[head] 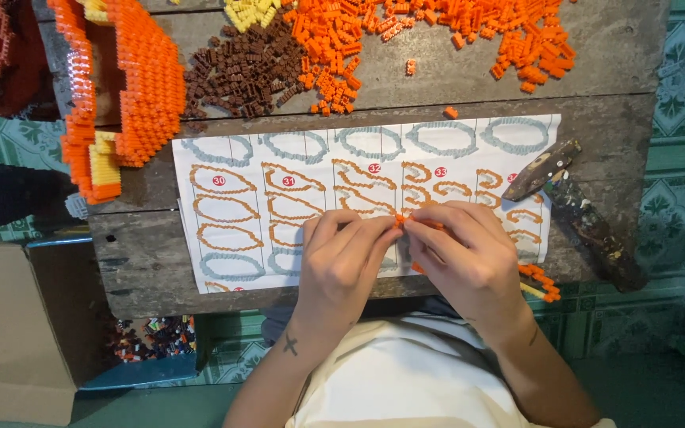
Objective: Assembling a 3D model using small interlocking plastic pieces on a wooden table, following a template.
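At the far left, a cardboard box (pixel 17 325) sat beside the wooden table (pixel 144 261), with a part-built orange brick model (pixel 132 87) rising above the table's left corner, a few yellow rows showing along its lower edge. To its right lay a pile of brown bricks (pixel 243 71), then a small heap of yellow bricks (pixel 251 12), then a wide scatter of loose orange bricks (pixel 438 24) across the back plank.

A printed pattern sheet (pixel 231 198) covered the middle of the table, drawn with grey and orange outline shapes in columns. Over its lower part, the left hand (pixel 342 261) was curled, its fingertips pinching the left end of a small orange brick piece (pixel 400 219). The right hand (pixel 469 257) met it from the other side, thumb and forefinger pinching the same piece, so both hands were pressed close together just above the sheet.

Farther right, a paint-stained hammer (pixel 576 210) lay diagonally across the sheet's edge, and a short strip of joined orange bricks (pixel 539 281) rested near the table's front edge beside the right wrist.
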